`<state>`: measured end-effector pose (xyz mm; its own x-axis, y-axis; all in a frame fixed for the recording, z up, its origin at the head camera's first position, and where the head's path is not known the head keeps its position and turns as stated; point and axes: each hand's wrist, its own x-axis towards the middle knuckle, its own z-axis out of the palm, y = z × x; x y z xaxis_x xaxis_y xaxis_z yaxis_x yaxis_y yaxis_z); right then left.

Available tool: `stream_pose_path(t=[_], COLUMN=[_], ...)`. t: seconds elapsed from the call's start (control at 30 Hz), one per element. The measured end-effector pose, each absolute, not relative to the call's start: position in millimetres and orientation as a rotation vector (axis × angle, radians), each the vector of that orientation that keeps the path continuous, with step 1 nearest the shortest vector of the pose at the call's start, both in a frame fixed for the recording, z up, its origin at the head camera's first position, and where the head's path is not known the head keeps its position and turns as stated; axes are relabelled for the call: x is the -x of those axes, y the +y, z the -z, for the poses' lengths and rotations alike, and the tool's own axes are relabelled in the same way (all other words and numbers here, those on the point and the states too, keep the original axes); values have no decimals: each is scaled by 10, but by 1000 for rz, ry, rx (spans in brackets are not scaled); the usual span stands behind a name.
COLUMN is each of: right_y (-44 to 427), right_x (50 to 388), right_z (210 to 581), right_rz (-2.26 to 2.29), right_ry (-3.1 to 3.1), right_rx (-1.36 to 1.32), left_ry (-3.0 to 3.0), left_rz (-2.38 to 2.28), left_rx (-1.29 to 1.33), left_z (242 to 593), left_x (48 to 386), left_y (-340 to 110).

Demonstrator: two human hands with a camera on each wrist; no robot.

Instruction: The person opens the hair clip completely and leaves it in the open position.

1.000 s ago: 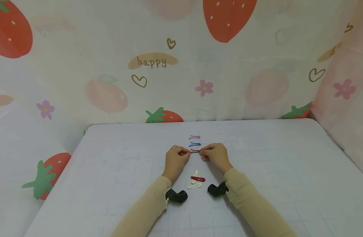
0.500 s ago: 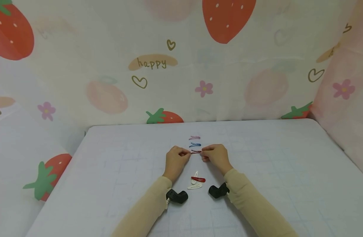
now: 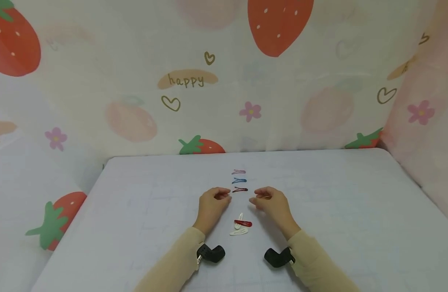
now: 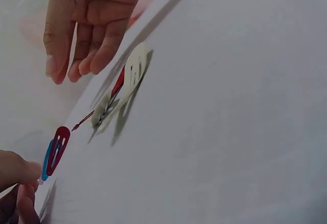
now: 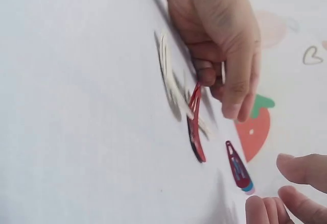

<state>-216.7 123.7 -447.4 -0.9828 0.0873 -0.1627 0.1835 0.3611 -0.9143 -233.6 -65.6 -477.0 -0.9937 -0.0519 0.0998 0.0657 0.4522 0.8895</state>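
- A dark red hair clip (image 3: 240,189) is lying on the white table (image 3: 154,223) between the two hands, its left end forking into two prongs.
- The left hand (image 3: 214,205) is hovering just left of the dark red clip, its relaxed fingers bending lightly and gripping nothing.
- The right hand (image 3: 274,205) is hovering on the right side of the dark red clip, likewise gripping nothing, thumb and fingers standing apart.
- A blue clip (image 3: 239,180) is lying just beyond the dark red clip, forking at its left end too.
- A pink clip (image 3: 238,172) is lying farther beyond the dark red clip, forking the same way and completing a column of three.
- A bright red clip (image 3: 243,223) is resting nearer the person than the dark red clip, crossing over a white clip (image 3: 241,216).
- A second white clip (image 3: 239,232) is lying beside that pair, farther toward the person from the dark red clip.
- Beige sleeves (image 3: 173,261) are covering both forearms, reaching in from the person's side of the dark red clip.
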Motion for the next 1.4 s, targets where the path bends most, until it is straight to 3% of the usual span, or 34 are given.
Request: stream_pose_path(t=[0.6,1.4], right_y=[1241,1198], right_x=[1803,1705], right_z=[4414,4513], right_rz=[1624,1566], right_ry=[2530,2616], right_rx=[-176,-43], left_ry=[-2707,-2704], left_rz=[1544,1489], left_rx=[44,250], left_z=[4606,4681], left_x=[1874,1703], left_y=[-661,-587])
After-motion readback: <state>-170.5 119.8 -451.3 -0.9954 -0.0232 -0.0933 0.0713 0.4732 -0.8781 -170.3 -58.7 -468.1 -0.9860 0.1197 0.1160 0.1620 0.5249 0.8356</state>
